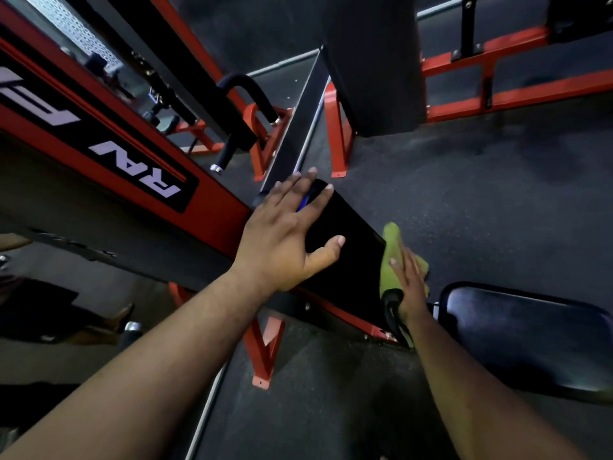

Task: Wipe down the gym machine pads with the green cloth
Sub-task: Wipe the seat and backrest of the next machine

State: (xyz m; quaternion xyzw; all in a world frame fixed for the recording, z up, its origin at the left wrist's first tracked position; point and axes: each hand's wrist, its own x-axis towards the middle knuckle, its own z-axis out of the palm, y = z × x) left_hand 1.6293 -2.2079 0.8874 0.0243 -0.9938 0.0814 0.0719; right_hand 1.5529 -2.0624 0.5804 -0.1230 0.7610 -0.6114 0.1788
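A black back pad (351,257) of a red gym machine slants through the middle of the view. My left hand (285,234) lies flat on its upper left part, fingers spread, holding nothing. My right hand (409,287) presses the green cloth (391,250) against the pad's right side edge, with the cloth bunched under the palm and fingers. A black seat pad (527,333) sits just to the right of my right wrist.
The red machine frame (212,194) with white lettering runs along the left. A black padded handle (245,91) curves up behind it. Red floor brackets (336,134) and a black column (378,61) stand beyond the pad. Dark rubber floor (481,194) lies around.
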